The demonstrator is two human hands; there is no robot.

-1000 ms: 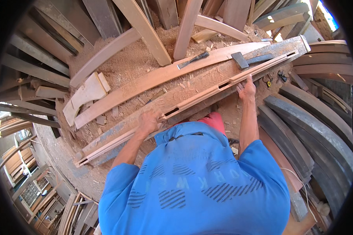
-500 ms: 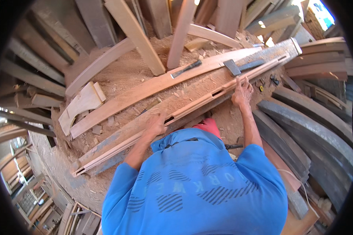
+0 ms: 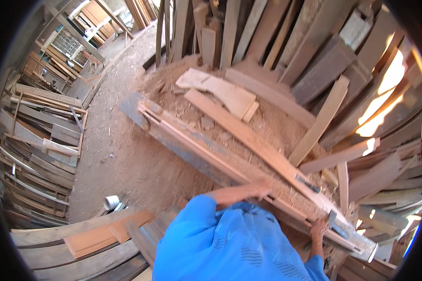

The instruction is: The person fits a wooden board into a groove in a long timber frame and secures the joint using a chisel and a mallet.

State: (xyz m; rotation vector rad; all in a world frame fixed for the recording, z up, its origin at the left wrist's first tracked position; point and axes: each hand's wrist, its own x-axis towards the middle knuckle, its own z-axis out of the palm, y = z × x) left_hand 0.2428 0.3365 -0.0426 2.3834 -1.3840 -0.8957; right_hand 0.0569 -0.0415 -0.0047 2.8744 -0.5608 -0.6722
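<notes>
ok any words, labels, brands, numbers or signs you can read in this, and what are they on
None can be read.
Shirt: dark striped print on the back; any lettering there is too faint and blurred to read.
White tub: too small to tell if it is marked.
Slotted strip: no writing I can make out.

Steeply down from the person's head we go, the blue shirt (image 3: 229,243) looming close at six o'clock! This wide fisheye (rim bending straight edges) reaches dusty floor (image 3: 108,154) at nine and leaning planks (image 3: 269,30) at twelve.
</notes>
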